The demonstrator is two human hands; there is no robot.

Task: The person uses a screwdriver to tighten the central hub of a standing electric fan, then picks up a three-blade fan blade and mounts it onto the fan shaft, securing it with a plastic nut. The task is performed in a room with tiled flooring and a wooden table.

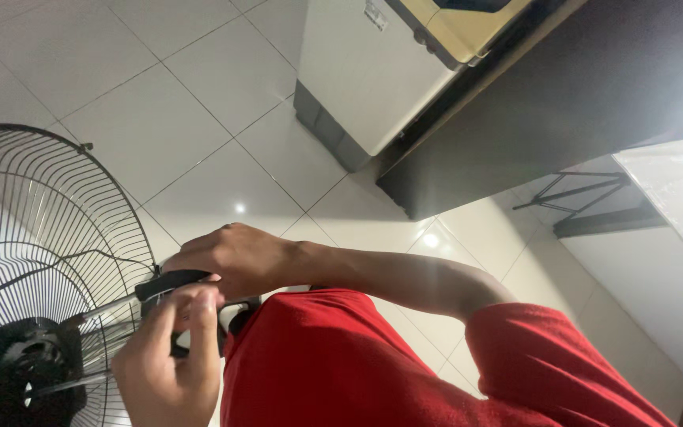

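A black wire fan grille (49,229) fills the left side, with the dark motor hub (25,368) at its lower left. A screwdriver with a black handle (169,281) and a thin metal shaft (108,307) points toward the hub. My right hand (235,257) reaches across from the right, out of a red sleeve, and grips the handle from above. My left hand (169,368) comes up from the bottom edge, its fingers pinching the handle just below the right hand. The screwdriver tip is lost against the grille and hub.
A white tiled floor (160,119) lies behind. A white boxy appliance (357,79) with a yellow top stands at the top middle, beside a dark panel (563,103). A black metal frame (575,194) and a white sheet (677,186) are at the right. My red shirt (333,364) covers the bottom.
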